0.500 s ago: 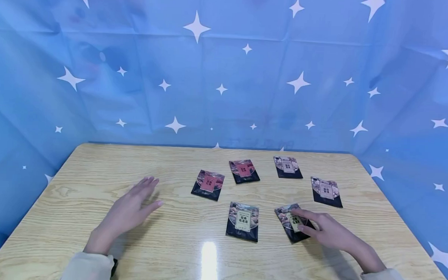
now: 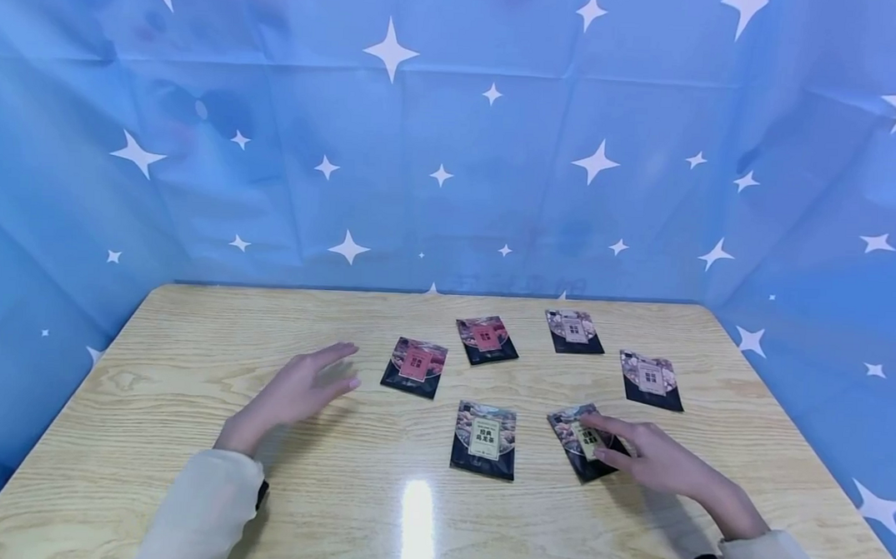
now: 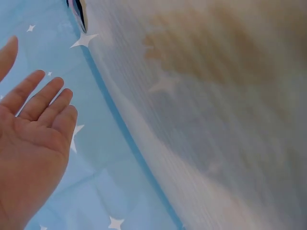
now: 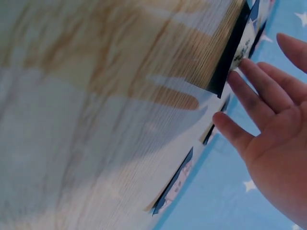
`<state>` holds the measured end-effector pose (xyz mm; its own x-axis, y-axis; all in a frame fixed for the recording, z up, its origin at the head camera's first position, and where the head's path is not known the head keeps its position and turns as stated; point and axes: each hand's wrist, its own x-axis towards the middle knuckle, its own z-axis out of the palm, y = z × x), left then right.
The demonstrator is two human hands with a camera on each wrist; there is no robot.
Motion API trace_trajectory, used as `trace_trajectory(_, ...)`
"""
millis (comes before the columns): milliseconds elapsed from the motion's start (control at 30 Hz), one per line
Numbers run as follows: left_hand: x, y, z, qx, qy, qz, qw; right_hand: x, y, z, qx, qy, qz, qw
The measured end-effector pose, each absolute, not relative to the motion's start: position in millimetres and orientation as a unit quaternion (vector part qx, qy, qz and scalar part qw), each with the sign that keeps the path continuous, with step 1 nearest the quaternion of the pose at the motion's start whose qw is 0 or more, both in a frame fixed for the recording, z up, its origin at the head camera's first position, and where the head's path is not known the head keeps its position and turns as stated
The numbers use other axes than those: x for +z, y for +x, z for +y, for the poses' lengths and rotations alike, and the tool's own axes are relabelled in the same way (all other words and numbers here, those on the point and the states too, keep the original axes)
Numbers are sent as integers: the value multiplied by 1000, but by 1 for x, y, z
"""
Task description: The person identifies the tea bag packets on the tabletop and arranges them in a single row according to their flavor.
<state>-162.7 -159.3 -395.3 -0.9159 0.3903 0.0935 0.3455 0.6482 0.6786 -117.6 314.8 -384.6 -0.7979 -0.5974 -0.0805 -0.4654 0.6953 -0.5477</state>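
Observation:
My left hand (image 2: pixel 296 398) hovers over the table, a little left of a tea packet with a red label (image 2: pixel 416 366); its fingers are extended and nothing is in it. In the left wrist view the palm shows, fingers spread slightly. On the right, fingertips of my right hand (image 2: pixel 658 460) rest on a tilted tea packet with a pale green label (image 2: pixel 567 439), covering part of it. The right wrist view shows those fingers nearly straight, touching the packet's face. A matching green-label tea packet (image 2: pixel 483 441) lies flat just to the left of that one.
Farther back lie a second red-label packet (image 2: pixel 486 339) and two packets with pale pink-lilac labels, one at the back (image 2: pixel 574 332) and one at the right (image 2: pixel 650 380). The wooden table (image 2: pixel 151 367) meets a blue star-patterned cloth (image 2: pixel 454 130) behind and at the sides.
My left hand has moved right and slightly farther away, closer to the nearer red-label packet. The right hand and the packets stay as they were.

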Motion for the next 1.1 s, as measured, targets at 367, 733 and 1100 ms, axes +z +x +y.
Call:
trace_trajectory(367,-394,-187,-136,399,202,892,63,-386,-117,314,-285,-282,905,141)
trace_trajectory(733,-398,-204,-111,388,196,898,68,-388,-115,315,-262,-279,916,119)
trace_trajectory(1100,-401,-209,-89,383,229,891,86,-388,-115,315,-246,-279,921,113)
